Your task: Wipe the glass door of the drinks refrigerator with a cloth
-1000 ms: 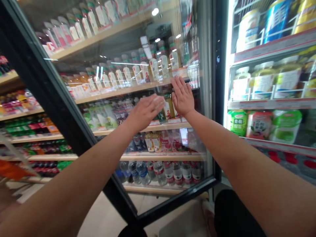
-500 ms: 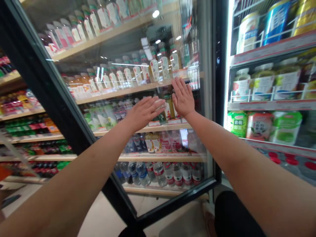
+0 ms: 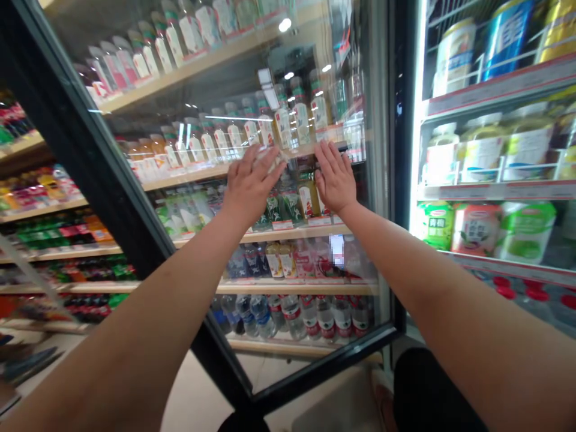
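Note:
An open glass cooler door [image 3: 315, 78] with a black frame swings out in front of me. My right hand [image 3: 335, 180] lies flat on the pane, fingers stretched upward. My left hand [image 3: 249, 186] is beside it to the left, palm on the glass with fingers spread and pointing up. Neither hand holds anything. Through the pane I see store shelves with rows of bottled drinks [image 3: 288, 126].
The lit cooler interior [image 3: 490, 192] at the right holds cans and bottles on wire shelves. More drink shelves [image 3: 54, 234] stand at the far left past the door frame. Water bottles [image 3: 310, 315] line the lowest shelf. Pale floor shows below the door.
My left hand has turned from a sideways reach to upright, flat on the glass, and shifted slightly left and up. My right hand stays in place.

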Demonstrator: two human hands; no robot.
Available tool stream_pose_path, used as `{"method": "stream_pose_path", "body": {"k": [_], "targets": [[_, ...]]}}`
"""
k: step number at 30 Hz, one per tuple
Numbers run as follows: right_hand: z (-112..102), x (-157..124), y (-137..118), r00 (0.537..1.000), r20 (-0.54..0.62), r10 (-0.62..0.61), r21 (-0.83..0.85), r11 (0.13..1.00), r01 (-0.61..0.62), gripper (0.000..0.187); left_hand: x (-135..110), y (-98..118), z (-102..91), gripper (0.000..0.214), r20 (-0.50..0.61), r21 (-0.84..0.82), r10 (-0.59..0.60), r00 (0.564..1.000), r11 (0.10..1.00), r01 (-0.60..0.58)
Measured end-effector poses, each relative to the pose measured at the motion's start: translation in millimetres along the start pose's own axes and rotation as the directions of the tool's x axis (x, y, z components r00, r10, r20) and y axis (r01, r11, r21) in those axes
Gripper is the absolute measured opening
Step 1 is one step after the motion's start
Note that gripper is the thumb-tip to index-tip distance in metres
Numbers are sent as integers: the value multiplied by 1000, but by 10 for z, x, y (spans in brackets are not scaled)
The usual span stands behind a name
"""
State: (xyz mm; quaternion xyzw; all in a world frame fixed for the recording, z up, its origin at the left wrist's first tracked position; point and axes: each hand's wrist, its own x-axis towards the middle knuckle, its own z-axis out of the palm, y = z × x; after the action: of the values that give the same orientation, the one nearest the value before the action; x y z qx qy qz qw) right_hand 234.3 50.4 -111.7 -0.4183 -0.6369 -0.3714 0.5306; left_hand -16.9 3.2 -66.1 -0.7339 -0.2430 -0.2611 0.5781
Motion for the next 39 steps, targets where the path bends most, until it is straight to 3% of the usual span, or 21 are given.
{"method": "stream_pose_path", "body": {"k": [1, 3, 5, 6, 7, 10, 12, 14, 16, 18, 19, 21, 23, 25, 27, 29, 30, 32, 34, 36, 39], "targets": [[-1, 1, 0, 1000, 1, 1, 0, 1000, -1, 62, -2, 32, 5, 45, 5, 2, 0, 1000, 1000, 0], [-3, 3, -1, 1000, 4, 5, 1, 1000, -5, 63, -21, 120, 17, 43, 60, -38, 180, 982, 983, -178], [-4, 4, 0, 1000, 5, 8, 3, 1000, -8, 63, -26, 169, 19, 43, 113, -104, 367, 923, 929, -356], [-3, 4, 1, 1000, 4, 7, 4, 1000, -7, 63, -15, 163, 13, 44, 132, -126, 403, 906, 913, -388], [-2, 4, 2, 1000, 1, 6, 2, 1000, -6, 63, 5, 138, 3, 45, 141, -133, 381, 914, 922, -364], [6, 3, 10, 1000, -11, -3, -5, 1000, 3, 62, 63, 54, -23, 48, 121, -108, 95, 988, 991, -82], [12, 4, 15, 1000, -9, -6, -8, 1000, 6, 62, 54, 84, -17, 47, 92, -109, 11, 996, 994, -1], [17, 5, 17, 1000, -5, -4, -13, 1000, 4, 62, 9, 179, 4, 44, 105, -147, 165, 981, 978, -149], [18, 6, 16, 1000, -6, 0, -21, 1000, 0, 62, -28, 257, 20, 40, 133, -201, 381, 915, 914, -352], [14, 5, 13, 1000, -8, 1, -25, 1000, -1, 62, -19, 248, 17, 40, 151, -218, 454, 878, 882, -419], [12, 4, 10, 1000, -6, 1, -25, 1000, -1, 62, 2, 213, 12, 42, 146, -200, 411, 900, 903, -380], [7, 3, 7, 1000, -4, -3, -29, 1000, 3, 62, 49, 128, 3, 46, 112, -140, 217, 970, 970, -200], [7, 0, 7, 1000, -6, -9, -38, 999, 9, 62, 68, 87, 6, 46, 68, -107, 56, 996, 993, -49], [12, -2, 9, 1000, -17, -12, -44, 999, 11, 61, 49, 108, 13, 44, 74, -136, 105, 992, 986, -94], [19, -3, 11, 1000, -30, -10, -44, 999, 8, 61, 23, 144, 9, 42, 117, -179, 316, 941, 939, -293], [22, -3, 12, 999, -36, -9, -37, 999, 7, 61, 21, 144, -10, 43, 145, -170, 414, 899, 905, -390], [21, -2, 12, 999, -34, -10, -30, 1000, 9, 61, 30, 130, -21, 44, 140, -136, 380, 915, 922, -362], [16, 0, 11, 1000, -24, -10, -13, 1000, 10, 62, 46, 100, -33, 45, 84, -52, 188, 979, 981, -184], [11, 2, 9, 1000, -14, -8, -3, 1000, 8, 62, 37, 104, -23, 45, 21, -12, 56, 998, 998, -56], [7, 2, 7, 1000, -9, -2, -1, 1000, 2, 62, 0, 138, -2, 44, 47, -23, 170, 984, 985, -169], [4, 0, 3, 1000, -14, 1, 2, 1000, -1, 62, -40, 145, 8, 45, 172, -85, 466, 868, 885, -458]]}}
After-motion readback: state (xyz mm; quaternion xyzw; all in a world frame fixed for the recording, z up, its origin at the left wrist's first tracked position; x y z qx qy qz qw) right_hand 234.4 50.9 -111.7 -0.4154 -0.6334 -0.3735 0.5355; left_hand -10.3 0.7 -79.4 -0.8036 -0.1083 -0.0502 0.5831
